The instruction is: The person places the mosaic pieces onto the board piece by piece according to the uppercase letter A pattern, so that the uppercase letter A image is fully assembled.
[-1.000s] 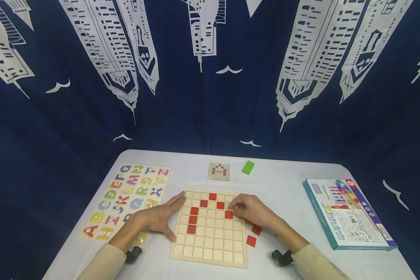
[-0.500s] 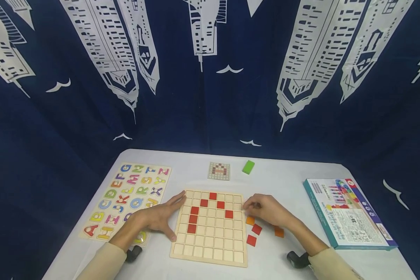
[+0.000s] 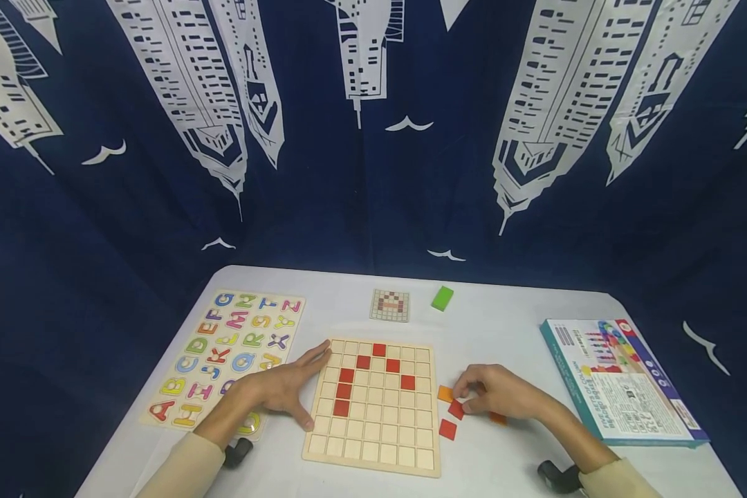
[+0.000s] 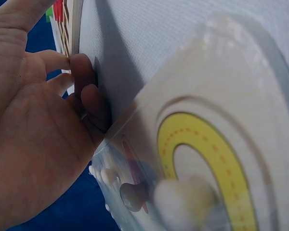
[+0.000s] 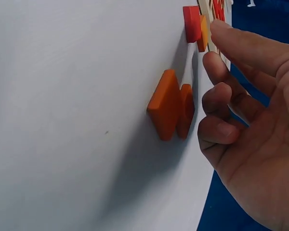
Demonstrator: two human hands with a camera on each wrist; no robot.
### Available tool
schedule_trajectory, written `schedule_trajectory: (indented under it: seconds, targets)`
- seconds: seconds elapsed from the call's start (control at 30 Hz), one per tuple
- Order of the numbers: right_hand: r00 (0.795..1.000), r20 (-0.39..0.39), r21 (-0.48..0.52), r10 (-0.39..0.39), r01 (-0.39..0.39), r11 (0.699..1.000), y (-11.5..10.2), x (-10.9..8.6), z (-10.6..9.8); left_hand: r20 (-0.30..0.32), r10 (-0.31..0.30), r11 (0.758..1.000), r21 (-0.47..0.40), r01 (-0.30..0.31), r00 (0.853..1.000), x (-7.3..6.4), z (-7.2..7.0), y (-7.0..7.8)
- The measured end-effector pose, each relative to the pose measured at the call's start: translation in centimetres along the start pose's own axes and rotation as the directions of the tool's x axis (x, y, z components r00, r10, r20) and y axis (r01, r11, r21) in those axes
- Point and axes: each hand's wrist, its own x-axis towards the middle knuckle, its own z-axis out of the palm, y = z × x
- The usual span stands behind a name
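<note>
Nearest us, the grid board [image 3: 373,436], and just off its right edge a lone red tile [image 3: 448,429]. A touch farther up that edge, another red tile [image 3: 456,410], and the right hand [image 3: 501,392] is on it! Fingers bent and narrow, thumb at the tile; whether they truly grip it, I can't tell. Orange pieces crowd in: one [image 3: 445,393] hard by the board's edge, more [image 5: 166,106] farther right of the board, below the palm.

For a good pick, I'd want thumb and forefinger on opposite edges, the orange neighbour left undisturbed. Across at the board's left edge, the left hand [image 3: 280,387] spans wide, fingers and thumb along the rim: a fine brace, keep it there!

Room now: tight left of the board, where the letter board [image 3: 235,346] runs under the left arm. Right of it, generous surface [image 3: 504,332] before the box [image 3: 622,384]. Beyond the board's far edge, the pattern card [image 3: 389,305] and green block [image 3: 442,298] sit safely apart; a low lift should miss both.
</note>
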Motion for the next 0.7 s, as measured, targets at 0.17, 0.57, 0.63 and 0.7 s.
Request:
schedule_trajectory:
  seconds: [0.17,0.57,0.63,0.7]
  targets:
    - [1.000,0.015,-0.016,-0.006,0.006,1.000,0.3,-0.3,0.3,-0.002,0.002,1.000,-0.002,-0.002,1.000,0.0,0.0,-0.1]
    - [0.999,-0.003,-0.084,-0.052,0.051,0.995,0.0,-0.3,0.8,-0.004,0.013,1.000,0.006,-0.013,1.000,0.1,0.1,-0.3]
    - [0.998,-0.006,-0.094,-0.056,0.055,0.994,-0.1,-0.3,1.0,-0.004,0.015,1.000,0.010,-0.014,1.000,0.1,0.1,-0.3]
    - [0.998,-0.010,-0.100,-0.061,0.060,0.993,-0.1,-0.2,1.1,-0.003,0.015,1.000,0.014,-0.015,1.000,0.0,0.0,-0.3]
